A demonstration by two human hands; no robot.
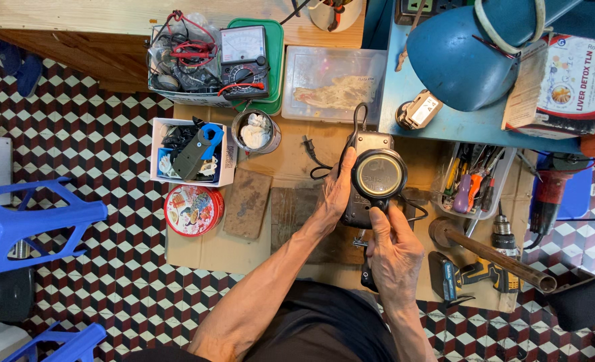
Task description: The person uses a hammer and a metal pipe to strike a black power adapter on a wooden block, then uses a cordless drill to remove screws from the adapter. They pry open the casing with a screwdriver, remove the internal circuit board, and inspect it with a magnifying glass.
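My left hand grips the left side of a dark grey device with a black cord, lying on the cardboard-covered work surface. My right hand holds the black handle of a round magnifying glass, whose lens hovers right over the device. Both forearms reach up from the bottom of the head view.
A round red tin, a white box of parts and a small can lie left. An analog multimeter and clear plastic box sit behind. A blue lamp, tool tray, metal pipe and drill stand right.
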